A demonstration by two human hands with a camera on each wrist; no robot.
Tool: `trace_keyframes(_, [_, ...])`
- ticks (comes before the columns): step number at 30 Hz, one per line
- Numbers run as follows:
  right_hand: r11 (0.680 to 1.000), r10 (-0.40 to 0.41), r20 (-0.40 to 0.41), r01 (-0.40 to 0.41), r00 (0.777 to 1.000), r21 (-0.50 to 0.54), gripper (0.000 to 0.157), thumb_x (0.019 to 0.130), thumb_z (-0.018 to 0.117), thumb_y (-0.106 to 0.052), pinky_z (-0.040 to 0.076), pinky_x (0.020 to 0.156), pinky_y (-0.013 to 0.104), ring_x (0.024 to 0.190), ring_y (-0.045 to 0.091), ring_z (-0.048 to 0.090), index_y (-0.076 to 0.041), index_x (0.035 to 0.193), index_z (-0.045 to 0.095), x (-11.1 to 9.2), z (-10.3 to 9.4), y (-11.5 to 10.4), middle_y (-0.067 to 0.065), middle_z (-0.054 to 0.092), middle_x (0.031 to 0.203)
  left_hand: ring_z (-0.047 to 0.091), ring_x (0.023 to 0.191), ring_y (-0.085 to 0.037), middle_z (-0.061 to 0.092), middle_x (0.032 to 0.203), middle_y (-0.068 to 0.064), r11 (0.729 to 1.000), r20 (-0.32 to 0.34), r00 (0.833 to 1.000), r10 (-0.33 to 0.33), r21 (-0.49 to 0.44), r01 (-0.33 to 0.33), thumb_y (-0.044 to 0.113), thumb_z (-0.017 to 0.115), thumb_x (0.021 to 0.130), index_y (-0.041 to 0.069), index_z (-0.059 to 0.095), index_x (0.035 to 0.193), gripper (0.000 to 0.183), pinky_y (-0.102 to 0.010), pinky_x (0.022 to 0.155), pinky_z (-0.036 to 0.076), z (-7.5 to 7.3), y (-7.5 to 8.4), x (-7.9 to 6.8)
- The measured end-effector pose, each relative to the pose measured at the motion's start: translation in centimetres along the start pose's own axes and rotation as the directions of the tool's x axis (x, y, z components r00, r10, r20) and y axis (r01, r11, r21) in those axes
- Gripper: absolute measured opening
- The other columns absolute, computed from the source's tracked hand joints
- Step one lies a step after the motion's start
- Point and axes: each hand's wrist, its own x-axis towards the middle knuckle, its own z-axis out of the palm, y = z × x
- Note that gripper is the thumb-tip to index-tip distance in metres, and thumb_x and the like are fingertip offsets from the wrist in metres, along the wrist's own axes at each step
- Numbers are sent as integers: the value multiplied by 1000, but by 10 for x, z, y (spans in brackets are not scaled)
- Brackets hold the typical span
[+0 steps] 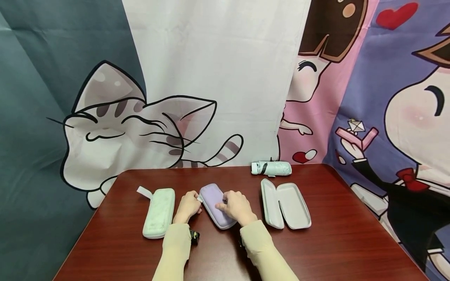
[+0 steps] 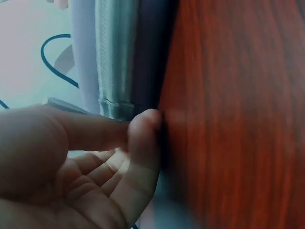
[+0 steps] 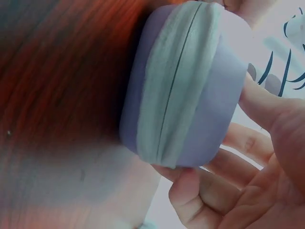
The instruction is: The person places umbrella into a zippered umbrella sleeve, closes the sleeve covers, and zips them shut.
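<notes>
A purple hard zippered case [image 1: 213, 203] lies slanted on the table between my hands, its lid down along a pale grey zipper [image 3: 178, 90]. My left hand [image 1: 188, 205] is at its far left corner, where a white tab [image 1: 200, 198] shows. In the left wrist view, thumb and forefinger pinch at the end of the zipper; the piece between them is hidden. My right hand [image 1: 238, 206] holds the case from the right, thumb over the top and the other fingers curled by the far side.
Left of my hands lies a closed light green case [image 1: 159, 212] with a white strap [image 1: 144, 191]. A grey case [image 1: 294, 207] stands unfolded on the right. Behind it, a mint folded umbrella [image 1: 277, 168] lies near the table's [image 1: 211, 257] back edge, against a printed curtain [image 1: 218, 58].
</notes>
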Motion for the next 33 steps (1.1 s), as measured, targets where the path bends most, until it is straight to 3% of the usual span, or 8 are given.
trace_keyframes(8, [998, -12, 2, 12, 1000, 55, 31, 79, 81, -36, 51, 66, 41, 74, 27, 64, -9, 90, 72, -2, 3, 0, 8, 68, 86, 61, 54, -17, 59, 64, -9, 995, 103, 995, 12, -97, -2, 5, 45, 87, -10, 54, 112, 30, -27, 57, 48, -4, 9, -5])
trace_keyframes(14, [998, -17, -7, 18, 1000, 62, 28, 79, 81, -36, 49, 63, 38, 68, 23, 59, -11, 82, 69, -4, 2, 0, 4, 64, 77, 61, 60, -18, 57, 73, -12, 988, 158, 987, -10, -153, 35, 9, 45, 93, -10, 52, 118, 32, -30, 60, 54, -4, 12, -4])
trace_keyframes(21, [996, -41, -22, 42, 999, 83, 30, 80, 80, -34, 41, 54, 30, 59, 16, 49, -14, 68, 61, -6, 7, 0, -3, 52, 61, 62, 68, -22, 59, 86, -14, 988, 171, 985, -18, -151, 44, 12, 43, 98, -6, 55, 114, 27, -34, 63, 55, -1, 10, 3])
trace_keyframes(33, [996, -62, -82, 67, 995, 66, 33, 82, 79, -33, 43, 54, 32, 58, 18, 52, -14, 66, 58, -14, 12, -4, 0, 54, 63, 61, 73, -18, 61, 95, -12, 989, 175, 984, -33, -137, 57, 14, 43, 98, -5, 57, 117, 30, -34, 65, 54, 1, 12, 8])
